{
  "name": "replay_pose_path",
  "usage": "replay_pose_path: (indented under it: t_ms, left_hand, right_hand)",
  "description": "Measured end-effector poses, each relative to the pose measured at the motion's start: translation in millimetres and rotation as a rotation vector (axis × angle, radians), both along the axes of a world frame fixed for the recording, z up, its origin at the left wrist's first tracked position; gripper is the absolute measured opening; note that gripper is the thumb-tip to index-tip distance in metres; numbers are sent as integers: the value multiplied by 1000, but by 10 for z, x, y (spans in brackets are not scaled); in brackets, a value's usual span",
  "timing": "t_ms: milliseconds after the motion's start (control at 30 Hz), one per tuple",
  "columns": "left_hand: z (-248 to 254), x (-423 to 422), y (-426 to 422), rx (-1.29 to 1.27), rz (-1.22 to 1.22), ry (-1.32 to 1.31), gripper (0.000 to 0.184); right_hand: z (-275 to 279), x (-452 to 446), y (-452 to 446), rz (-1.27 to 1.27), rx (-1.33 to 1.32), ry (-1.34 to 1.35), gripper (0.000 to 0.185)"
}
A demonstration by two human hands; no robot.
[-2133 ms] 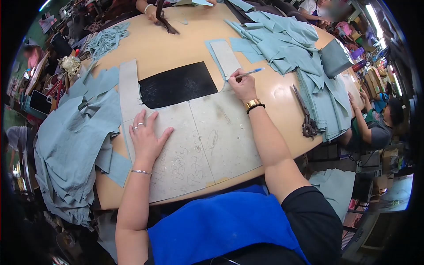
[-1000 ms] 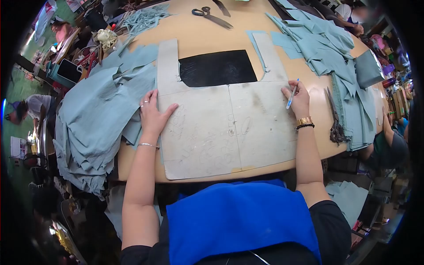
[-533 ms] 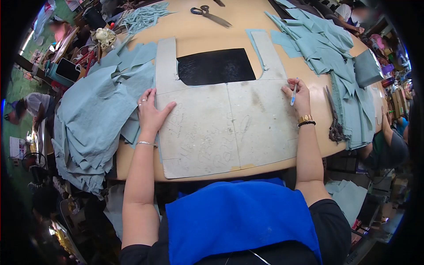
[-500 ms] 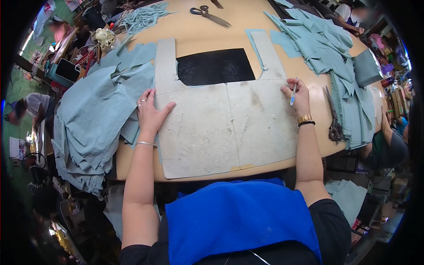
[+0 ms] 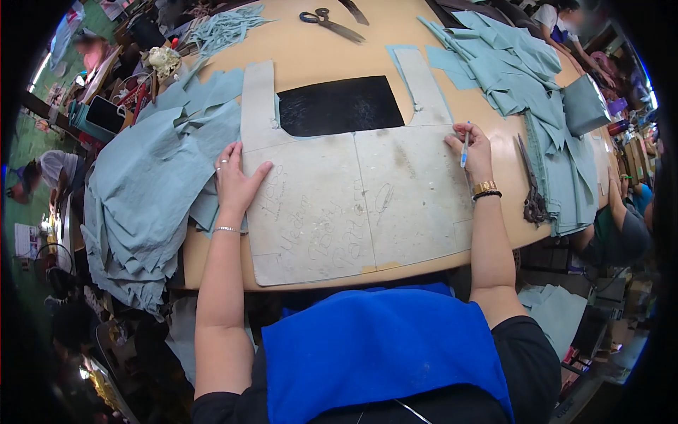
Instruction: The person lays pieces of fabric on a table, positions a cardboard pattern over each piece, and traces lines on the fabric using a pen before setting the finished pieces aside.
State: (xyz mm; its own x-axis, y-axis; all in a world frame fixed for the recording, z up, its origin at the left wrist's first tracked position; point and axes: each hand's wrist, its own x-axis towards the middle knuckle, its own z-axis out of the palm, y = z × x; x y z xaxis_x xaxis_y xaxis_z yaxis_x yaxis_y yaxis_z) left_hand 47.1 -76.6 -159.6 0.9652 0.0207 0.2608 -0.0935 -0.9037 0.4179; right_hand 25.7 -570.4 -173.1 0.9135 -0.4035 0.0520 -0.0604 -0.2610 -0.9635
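Beneath both hands, surface (image 5: pixel 296 63): pale, carrying the work.
Pattern board (image 5: pixel 318 191): flat between left hand (image 5: pixel 238 178) and right hand (image 5: pixel 477 150), handwriting on its face, two strips pointing away; blue-green cloth (image 5: pixel 393 60) shows past its edges.
Left pile (image 5: pixel 138 184): heaped cloth just outside the left hand.
Right pile (image 5: pixel 505 67): loose cloth beyond and outside the right hand.
Black sheet (image 5: pixel 344 104): ahead of both hands, between the strips.
Left hand: spread, thumb out, laid along the board's left edge, gripping nothing.
Right hand: curled around the pen at the board's right edge.
Shears (image 5: pixel 527 177): outside the right hand, untouched.
Pen (image 5: pixel 464 152): upright-ish in the right fingers; tip contact cannot be told. Step appears to be tracing the outline; the next stroke would call for a steady board and the tip close along its edge.
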Motion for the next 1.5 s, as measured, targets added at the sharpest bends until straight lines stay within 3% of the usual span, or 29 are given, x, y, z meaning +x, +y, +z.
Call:
replay_pose_path:
  t_ms: [200, 300, 367, 500, 567, 733, 867, 1367, 1500]
  left_hand:
    - [20, -13, -20, -17, 7, 12, 82]
    - [18, -21, -25, -8, 17, 3, 81]
    - [-4, -23, -32, 6, 24, -25, 77]
    - [56, -73, -90, 48, -27, -46, 65]
    - [39, -66, -84, 103, -37, -49, 59]
    - [75, -66, -93, 104, -32, -34, 57]
    - [93, -76, -95, 98, -32, -26, 58]
    - [98, -87, -77, 58, -38, 9, 58]
    - [94, -84, -73, 53, -36, 9, 59]
  right_hand:
    - [201, 27, 238, -71, -154, -33, 30]
    - [221, 179, 529, -9, -163, -275, 38]
    - [192, 353, 842, 177, -10, -357, 42]
    - [287, 670, 1800, 393, 224, -283, 27]
    - [324, 786, 2160, 455, 241, -148, 22]
    - [230, 1060, 2750, 600, -2, -230, 17]
    - [252, 1063, 2800, 637, -108, -135, 16]
    - [88, 1119, 2844, 700, -102, -281, 14]
    - [139, 1108, 2833, 677, -218, -248, 11]
